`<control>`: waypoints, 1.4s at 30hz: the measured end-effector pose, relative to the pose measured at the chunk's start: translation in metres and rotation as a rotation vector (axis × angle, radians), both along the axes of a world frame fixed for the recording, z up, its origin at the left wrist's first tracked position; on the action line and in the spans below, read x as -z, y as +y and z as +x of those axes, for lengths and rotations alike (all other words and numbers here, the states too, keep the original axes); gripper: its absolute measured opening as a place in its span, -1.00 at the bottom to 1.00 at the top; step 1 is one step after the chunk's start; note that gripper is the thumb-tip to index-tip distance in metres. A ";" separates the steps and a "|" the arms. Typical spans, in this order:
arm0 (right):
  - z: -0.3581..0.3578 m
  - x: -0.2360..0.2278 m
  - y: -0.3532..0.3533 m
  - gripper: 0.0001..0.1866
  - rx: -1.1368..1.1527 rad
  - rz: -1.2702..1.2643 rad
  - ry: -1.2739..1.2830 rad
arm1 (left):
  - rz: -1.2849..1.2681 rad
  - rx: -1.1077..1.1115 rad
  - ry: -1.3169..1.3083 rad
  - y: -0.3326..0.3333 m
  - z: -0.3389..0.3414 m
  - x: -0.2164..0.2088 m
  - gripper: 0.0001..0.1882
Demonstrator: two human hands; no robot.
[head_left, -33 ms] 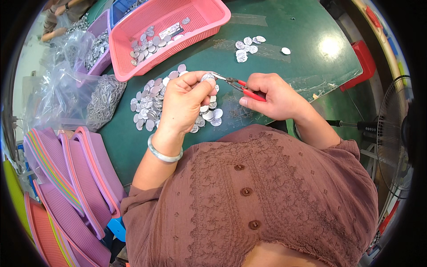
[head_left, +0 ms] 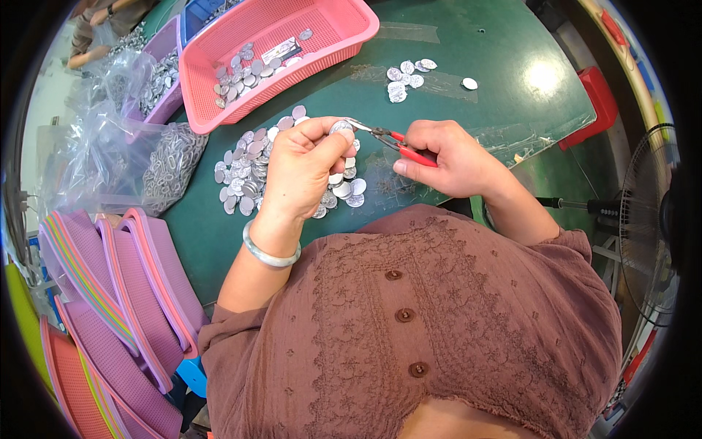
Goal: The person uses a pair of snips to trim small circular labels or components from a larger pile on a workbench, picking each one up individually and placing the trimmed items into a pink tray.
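My left hand pinches a silver metal disc between thumb and forefinger, above a heap of similar discs on the green table. Red-handled pliers are gripped in my right hand. Their jaws point left and meet the upper edge of the held disc; whether they bite on it I cannot tell. Part of the heap is hidden behind my left hand. Farther off, a small group of patterned discs lies on the table, with one single disc to its right.
A pink basket holding more discs stands at the far left. Beside it are a clear bag of metal links and a purple basket. Stacked purple baskets lean at my left. A fan stands right; another person's arm shows far left.
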State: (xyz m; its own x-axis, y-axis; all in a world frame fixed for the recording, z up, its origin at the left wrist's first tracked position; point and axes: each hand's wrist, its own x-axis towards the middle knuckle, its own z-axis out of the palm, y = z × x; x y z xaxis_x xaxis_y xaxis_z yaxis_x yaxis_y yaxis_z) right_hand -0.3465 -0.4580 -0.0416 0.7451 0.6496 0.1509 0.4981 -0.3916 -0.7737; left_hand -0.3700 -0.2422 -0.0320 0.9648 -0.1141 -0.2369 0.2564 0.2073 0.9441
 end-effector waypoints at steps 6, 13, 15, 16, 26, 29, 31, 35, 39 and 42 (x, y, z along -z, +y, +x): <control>-0.002 0.000 0.000 -0.74 -0.008 0.000 -0.018 | -0.014 0.013 -0.013 0.000 -0.002 -0.003 -0.88; -0.001 0.001 -0.005 -0.73 -0.069 0.122 0.472 | -0.009 0.049 -0.068 0.000 -0.004 0.000 -0.87; 0.000 -0.001 -0.005 -0.72 -0.087 0.149 0.567 | -0.023 0.044 -0.070 0.001 -0.004 0.002 -0.87; 0.000 -0.002 -0.006 -0.72 -0.082 0.140 0.591 | -0.031 0.040 -0.069 0.001 -0.004 0.004 -0.87; 0.006 0.009 -0.012 -0.69 0.056 0.257 0.718 | -0.217 -0.004 0.044 0.007 -0.004 0.012 -0.76; 0.007 0.012 -0.013 -0.68 0.095 0.230 0.709 | -0.306 0.013 0.046 0.009 -0.004 0.013 -0.73; 0.006 0.016 -0.012 -0.68 0.121 0.228 0.717 | -0.370 0.028 0.048 0.013 -0.003 0.014 -0.71; 0.006 0.020 -0.013 -0.69 0.109 0.221 0.712 | -0.465 0.060 0.048 0.018 -0.001 0.017 -0.65; 0.006 0.022 -0.012 -0.70 0.101 0.215 0.706 | -0.499 0.068 0.047 0.019 -0.001 0.019 -0.62; 0.006 0.022 -0.012 -0.71 0.095 0.209 0.705 | -0.507 0.088 0.025 0.021 0.000 0.022 -0.59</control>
State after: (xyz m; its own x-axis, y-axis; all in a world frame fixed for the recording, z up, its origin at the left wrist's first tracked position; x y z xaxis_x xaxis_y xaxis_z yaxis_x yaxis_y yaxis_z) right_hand -0.3400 -0.4696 -0.0639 0.7626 0.5875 -0.2709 -0.1733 -0.2179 -0.9605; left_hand -0.3705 -0.2207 -0.0544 0.9409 -0.3017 -0.1536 0.3151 0.6142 0.7236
